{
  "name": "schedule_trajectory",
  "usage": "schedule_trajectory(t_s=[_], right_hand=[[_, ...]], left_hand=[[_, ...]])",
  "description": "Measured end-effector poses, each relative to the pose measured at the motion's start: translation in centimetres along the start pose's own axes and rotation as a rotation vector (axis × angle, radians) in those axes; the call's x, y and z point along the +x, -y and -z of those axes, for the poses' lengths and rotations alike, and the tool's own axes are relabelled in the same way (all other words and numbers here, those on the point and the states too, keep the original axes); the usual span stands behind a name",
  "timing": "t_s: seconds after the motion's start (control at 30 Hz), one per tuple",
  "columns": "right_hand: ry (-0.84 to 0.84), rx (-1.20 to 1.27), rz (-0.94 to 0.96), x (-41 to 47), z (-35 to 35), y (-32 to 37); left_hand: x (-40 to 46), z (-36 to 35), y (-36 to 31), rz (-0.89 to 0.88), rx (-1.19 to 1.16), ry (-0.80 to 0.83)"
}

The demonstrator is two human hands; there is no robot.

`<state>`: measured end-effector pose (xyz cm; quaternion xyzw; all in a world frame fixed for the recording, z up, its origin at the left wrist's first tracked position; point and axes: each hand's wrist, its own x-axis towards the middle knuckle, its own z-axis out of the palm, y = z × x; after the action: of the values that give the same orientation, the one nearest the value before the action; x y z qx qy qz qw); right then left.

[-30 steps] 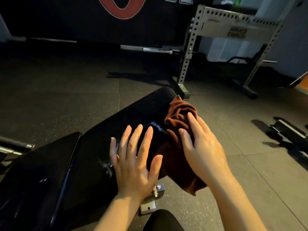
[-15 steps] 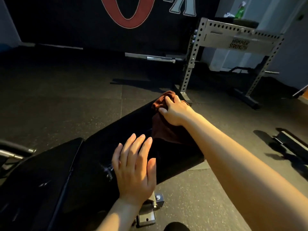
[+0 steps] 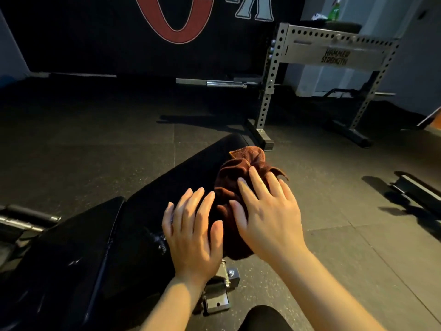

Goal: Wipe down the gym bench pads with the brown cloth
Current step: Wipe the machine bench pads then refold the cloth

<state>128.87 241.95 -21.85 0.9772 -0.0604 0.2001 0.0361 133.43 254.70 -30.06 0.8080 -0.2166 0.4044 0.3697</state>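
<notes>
- The floor [image 3: 71, 149] is dark rubber in large square tiles, with fine speckles and a matte look.
- The rack [image 3: 269, 91] at far right is grey metal with rows of round holes; a bar [image 3: 224, 83] lies through it, low and shiny.
- The bench has two black pads: the long pad [image 3: 191, 170] runs from centre to far, the short pad [image 3: 59, 259] is near left. Both look like smooth vinyl with a soft shine, and some wet drops show near the joint.
- The right hand [image 3: 267, 216] lies flat on the cloth with fingers spread and straight, pressing it on the right side of the long pad.
- The left hand [image 3: 193, 235] rests flat on the long pad just beside the cloth, fingers straight and a little apart, holding nothing.
- The cloth [image 3: 238, 173] is brown, soft, fuzzy and bunched in folds.
- To wipe well, I think it is better to flatten the cloth, keep even pressure, make long overlapping strokes, and also cover the wet drops and the short pad.
</notes>
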Motion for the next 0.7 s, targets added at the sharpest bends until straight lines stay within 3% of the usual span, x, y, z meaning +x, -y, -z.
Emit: schedule_trajectory(t_s=[0.07, 0.17, 0.23, 0.43, 0.53, 0.7], right_hand=[[-0.217, 0.114, 0.083, -1.6, -1.5, -1.3], [-0.314, 0.23, 0.209, -1.5, -2.4, -3.1], [-0.227, 0.277, 0.176, 0.3, -1.3, -3.3], [0.475, 0.166, 0.067, 9.9, 0.8, -3.6], [0.538, 0.043, 0.092, 13.2, -0.3, -2.5], [0.479, -0.069, 0.134, 14.1, -0.4, -1.7]], left_hand=[[-0.1, -0.1, 0.3, 0.019, -0.037, -0.007], [-0.1, -0.3, 0.4, -0.012, -0.077, 0.0], [0.4, -0.6, 0.4, -0.045, -0.072, 0.019], [0.8, -1.5, 0.8, -0.062, -0.058, -0.008], [0.8, -1.2, 0.4, -0.026, -0.061, -0.053], [1.5, -0.6, -0.4, 0.026, -0.108, -0.131]])
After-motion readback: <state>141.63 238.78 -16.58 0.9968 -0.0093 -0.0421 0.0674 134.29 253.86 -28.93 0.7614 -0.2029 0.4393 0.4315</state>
